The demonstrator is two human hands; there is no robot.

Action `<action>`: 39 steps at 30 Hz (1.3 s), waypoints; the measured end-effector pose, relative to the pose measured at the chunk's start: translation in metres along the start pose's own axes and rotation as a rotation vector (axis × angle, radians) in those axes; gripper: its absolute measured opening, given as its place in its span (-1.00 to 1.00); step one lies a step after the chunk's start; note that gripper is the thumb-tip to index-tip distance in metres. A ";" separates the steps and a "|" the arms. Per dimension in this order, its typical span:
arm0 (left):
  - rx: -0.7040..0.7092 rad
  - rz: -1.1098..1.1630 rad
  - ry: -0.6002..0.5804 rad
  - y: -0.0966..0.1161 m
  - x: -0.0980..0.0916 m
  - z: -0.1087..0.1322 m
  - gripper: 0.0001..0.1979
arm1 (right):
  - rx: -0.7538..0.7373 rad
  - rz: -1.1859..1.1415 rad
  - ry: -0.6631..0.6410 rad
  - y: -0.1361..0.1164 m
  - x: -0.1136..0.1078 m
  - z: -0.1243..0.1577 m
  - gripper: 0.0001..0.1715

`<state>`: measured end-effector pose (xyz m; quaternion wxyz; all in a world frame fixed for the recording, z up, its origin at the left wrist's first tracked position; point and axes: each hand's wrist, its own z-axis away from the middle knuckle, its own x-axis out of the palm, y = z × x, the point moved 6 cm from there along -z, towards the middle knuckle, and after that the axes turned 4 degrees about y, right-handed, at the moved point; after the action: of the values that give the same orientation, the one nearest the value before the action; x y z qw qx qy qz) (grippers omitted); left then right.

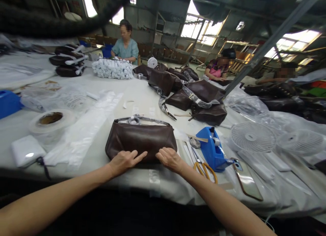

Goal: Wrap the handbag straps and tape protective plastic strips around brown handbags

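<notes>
A dark brown leather handbag (pixel 142 137) lies near the front edge of the table, its strap and a wrapped ring-like piece along the far side. My left hand (pixel 125 161) grips the bag's near edge, fingers curled and the index finger stretched along the leather. To its right, my right hand (pixel 168 158) is closed on the same edge, knuckles up. Both thumbs are mostly hidden. Scissors (pixel 203 166) with orange handles and a blue tape dispenser (pixel 210 149) stand right of the bag.
More brown bags (pixel 201 96) are piled at the back centre. A tape roll (pixel 51 122) and a white box (pixel 27 151) sit left. A phone (pixel 246 178) and a white fan (pixel 253 136) are right. Co-workers sit across the table, one in a blue-green top (pixel 126 49).
</notes>
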<state>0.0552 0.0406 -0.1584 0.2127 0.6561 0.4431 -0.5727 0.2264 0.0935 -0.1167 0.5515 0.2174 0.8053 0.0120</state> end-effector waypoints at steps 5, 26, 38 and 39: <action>0.007 0.011 0.066 0.010 0.019 0.000 -0.38 | 0.074 -0.031 0.041 0.000 0.024 0.009 -0.60; -0.431 0.673 0.274 -0.049 -0.046 0.023 -0.65 | 0.188 -0.098 -0.115 0.012 0.028 -0.054 -0.01; -1.294 1.475 -0.023 -0.072 -0.007 0.073 0.08 | 0.175 -0.103 -0.138 0.013 0.028 -0.055 -0.03; -1.298 1.441 -0.023 -0.068 -0.005 0.072 0.04 | 0.176 -0.106 -0.140 0.012 0.029 -0.055 -0.04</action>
<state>-0.0408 0.0174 -0.1569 0.8376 0.5196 0.1627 0.0445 0.1727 0.1267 -0.1172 0.5850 0.2222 0.7732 -0.1030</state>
